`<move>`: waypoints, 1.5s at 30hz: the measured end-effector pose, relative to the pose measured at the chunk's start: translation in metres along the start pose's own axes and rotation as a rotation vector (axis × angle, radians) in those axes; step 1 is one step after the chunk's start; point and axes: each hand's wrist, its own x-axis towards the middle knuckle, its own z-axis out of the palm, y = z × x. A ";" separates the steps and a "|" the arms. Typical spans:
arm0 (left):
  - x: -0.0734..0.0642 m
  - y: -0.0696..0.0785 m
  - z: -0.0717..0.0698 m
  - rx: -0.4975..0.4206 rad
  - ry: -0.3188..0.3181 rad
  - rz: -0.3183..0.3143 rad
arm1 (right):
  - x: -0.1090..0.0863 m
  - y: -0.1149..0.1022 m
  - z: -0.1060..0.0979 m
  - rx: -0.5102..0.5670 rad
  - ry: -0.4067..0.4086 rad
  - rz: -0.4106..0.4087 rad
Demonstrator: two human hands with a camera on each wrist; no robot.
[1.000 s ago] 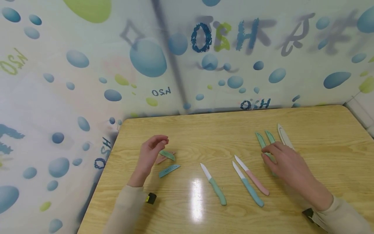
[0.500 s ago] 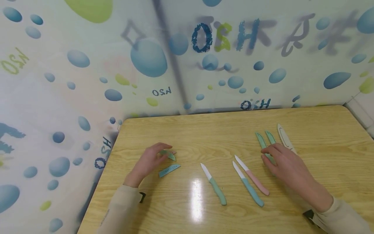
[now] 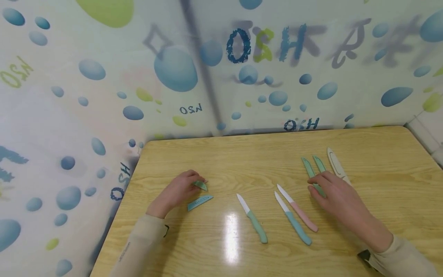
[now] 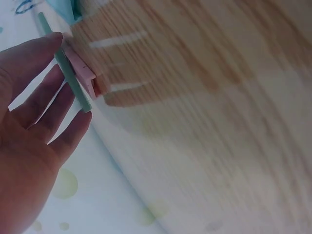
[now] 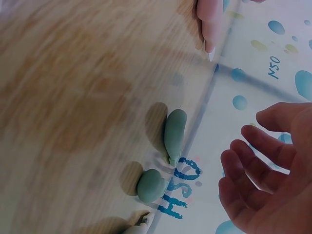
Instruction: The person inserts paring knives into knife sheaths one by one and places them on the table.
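Over the left part of the table, my left hand [image 3: 177, 191] pinches a green knife sheath [image 4: 72, 80] between thumb and fingers. A pink sheath [image 4: 82, 70] lies right behind it, mostly hidden in the head view. Closer to me is a blue sheath [image 3: 200, 202] with lettering on it. My right hand [image 3: 340, 202] hovers with loosely bent fingers and holds nothing. Beneath and beyond it lie two green sheathed knives, one on the left [image 3: 307, 166] and one on the right [image 3: 319, 163], their handles hidden by the hand in the head view. A cream sheathed knife [image 3: 336, 163] lies beside them.
Between the hands, three bare white-bladed knives lie on the wooden table [image 3: 242, 157]: a green-handled one [image 3: 257, 226], a blue-handled one [image 3: 297, 227] and a pink-handled one [image 3: 303, 216]. A patterned wall [image 3: 221, 96] stands directly behind the table's far edge.
My left hand has come down onto the sheaths, and its fingers have closed on the green one. The right hand has stayed nearly still; the bare knives lie as before.
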 end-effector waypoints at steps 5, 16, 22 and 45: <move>0.002 0.000 0.001 0.033 -0.001 0.011 | -0.001 0.000 0.000 0.004 0.007 -0.008; 0.006 0.005 -0.003 -0.011 0.030 -0.119 | -0.002 0.000 -0.001 0.002 0.017 -0.017; 0.006 0.012 -0.006 -0.123 0.121 -0.203 | -0.001 -0.001 -0.001 0.018 -0.029 0.011; 0.023 0.058 0.011 -0.903 0.517 -0.312 | 0.007 -0.030 0.001 0.068 -0.151 0.020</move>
